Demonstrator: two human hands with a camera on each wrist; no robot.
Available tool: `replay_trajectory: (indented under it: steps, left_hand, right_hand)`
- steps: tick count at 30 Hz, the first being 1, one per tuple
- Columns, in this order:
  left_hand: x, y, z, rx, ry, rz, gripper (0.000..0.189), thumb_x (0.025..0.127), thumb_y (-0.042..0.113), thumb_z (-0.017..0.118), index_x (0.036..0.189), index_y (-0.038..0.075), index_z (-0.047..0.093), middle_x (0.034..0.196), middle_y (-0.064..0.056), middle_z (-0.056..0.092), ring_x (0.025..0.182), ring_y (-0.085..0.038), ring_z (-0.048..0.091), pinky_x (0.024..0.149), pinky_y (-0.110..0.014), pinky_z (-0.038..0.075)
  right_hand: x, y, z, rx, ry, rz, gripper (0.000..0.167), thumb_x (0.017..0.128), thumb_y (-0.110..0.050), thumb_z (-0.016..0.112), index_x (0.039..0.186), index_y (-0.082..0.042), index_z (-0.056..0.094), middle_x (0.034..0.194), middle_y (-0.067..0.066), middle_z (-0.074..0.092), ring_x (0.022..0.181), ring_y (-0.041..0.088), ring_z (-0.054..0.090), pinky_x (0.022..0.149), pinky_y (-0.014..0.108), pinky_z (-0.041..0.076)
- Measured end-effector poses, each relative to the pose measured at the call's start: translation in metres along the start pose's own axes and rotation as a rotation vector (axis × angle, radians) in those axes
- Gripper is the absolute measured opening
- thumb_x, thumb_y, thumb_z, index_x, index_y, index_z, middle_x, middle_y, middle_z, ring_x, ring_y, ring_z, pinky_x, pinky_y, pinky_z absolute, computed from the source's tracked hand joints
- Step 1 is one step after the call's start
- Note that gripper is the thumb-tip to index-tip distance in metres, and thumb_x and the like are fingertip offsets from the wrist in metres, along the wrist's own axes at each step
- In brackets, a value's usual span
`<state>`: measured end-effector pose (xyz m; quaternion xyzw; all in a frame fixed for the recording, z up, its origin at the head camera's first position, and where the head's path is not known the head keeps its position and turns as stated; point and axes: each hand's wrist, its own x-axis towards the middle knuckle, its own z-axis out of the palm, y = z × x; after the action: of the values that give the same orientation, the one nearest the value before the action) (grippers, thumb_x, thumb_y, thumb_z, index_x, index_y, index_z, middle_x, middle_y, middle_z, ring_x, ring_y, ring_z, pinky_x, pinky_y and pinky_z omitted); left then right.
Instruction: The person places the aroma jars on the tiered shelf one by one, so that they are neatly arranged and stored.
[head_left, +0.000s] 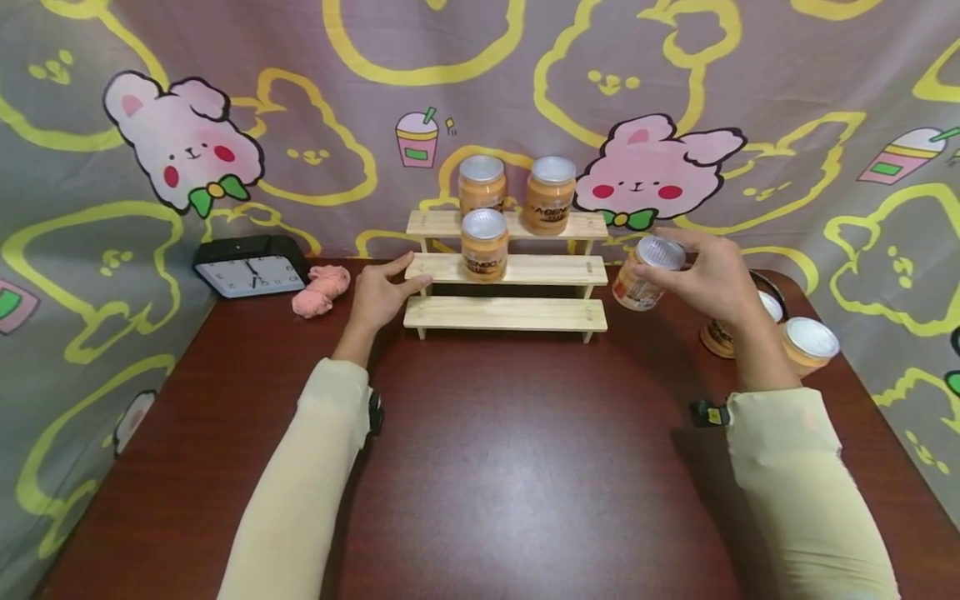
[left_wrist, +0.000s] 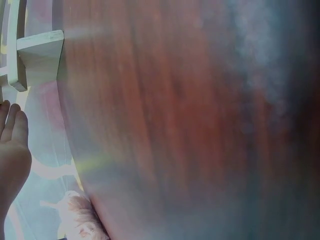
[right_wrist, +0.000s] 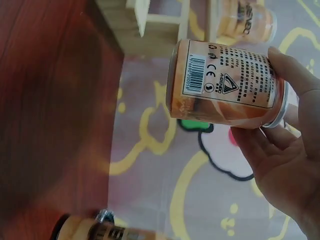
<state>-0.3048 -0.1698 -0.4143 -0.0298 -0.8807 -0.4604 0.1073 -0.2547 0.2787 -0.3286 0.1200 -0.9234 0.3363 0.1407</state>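
Observation:
A three-tier light wooden stand [head_left: 506,313] stands on the table. My right hand [head_left: 722,277] grips an orange-labelled jar [head_left: 636,285] with a silvery lid, off the table just right of the stand. In the right wrist view, thumb and fingers go round the lid end of the jar [right_wrist: 225,85]; its barcode label faces the camera. My left hand [head_left: 378,293] is at the left end of the middle tier, fingers fairly straight. One similar jar [head_left: 484,250] sits on the middle tier. Two more, a left jar [head_left: 482,185] and a right jar [head_left: 551,196], occupy the top tier.
Behind my right forearm are more jars [head_left: 808,346] on the table, partly hidden, with a dark curved rim beside them. At the back left stand a black-framed clock [head_left: 251,271] and a pink yarn bundle [head_left: 321,292]. Patterned cloth [head_left: 300,50] hangs around the table.

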Motion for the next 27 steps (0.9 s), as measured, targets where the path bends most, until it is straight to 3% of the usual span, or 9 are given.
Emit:
replay_trajectory:
  steps: [6,14,20,27]
  left_hand:
    - [0.000,0.001,-0.001,-0.009,0.013,0.008,0.062,0.083,0.038,0.086,0.136,0.012,0.064,0.136,-0.011,0.060,0.133,-0.029,0.051,0.111,-0.042,0.041]
    - [0.000,-0.001,0.000,-0.001,-0.006,-0.006,0.064,0.084,0.040,0.084,0.138,0.012,0.063,0.138,-0.011,0.059,0.134,-0.029,0.050,0.111,-0.043,0.041]
    - [0.000,-0.002,0.000,0.004,-0.021,-0.025,0.065,0.085,0.043,0.083,0.140,0.014,0.062,0.140,-0.010,0.057,0.136,-0.030,0.048,0.111,-0.044,0.040]
    - [0.000,-0.001,-0.001,0.007,-0.014,-0.016,0.066,0.084,0.042,0.084,0.139,0.013,0.063,0.140,-0.011,0.058,0.135,-0.030,0.049,0.111,-0.045,0.040]
  right_hand:
    - [0.008,-0.020,0.007,0.035,0.014,-0.086,0.053,0.081,-0.024,0.088,0.125,0.001,0.070,0.109,0.017,0.069,0.084,0.020,0.059,0.062,0.010,0.044]
    - [0.017,-0.035,0.019,0.042,0.025,-0.141,0.054,0.080,-0.022,0.088,0.125,0.001,0.071,0.115,0.017,0.071,0.089,0.023,0.061,0.067,0.014,0.044]
    - [0.021,-0.044,0.027,0.059,0.027,-0.153,0.056,0.079,-0.021,0.090,0.126,0.002,0.070,0.115,0.018,0.071,0.092,0.025,0.061,0.070,0.019,0.044]
    - [0.027,-0.056,0.039,0.081,0.021,-0.129,0.058,0.081,-0.027,0.089,0.128,0.001,0.069,0.118,0.016,0.070,0.094,0.024,0.064,0.070,0.014,0.045]
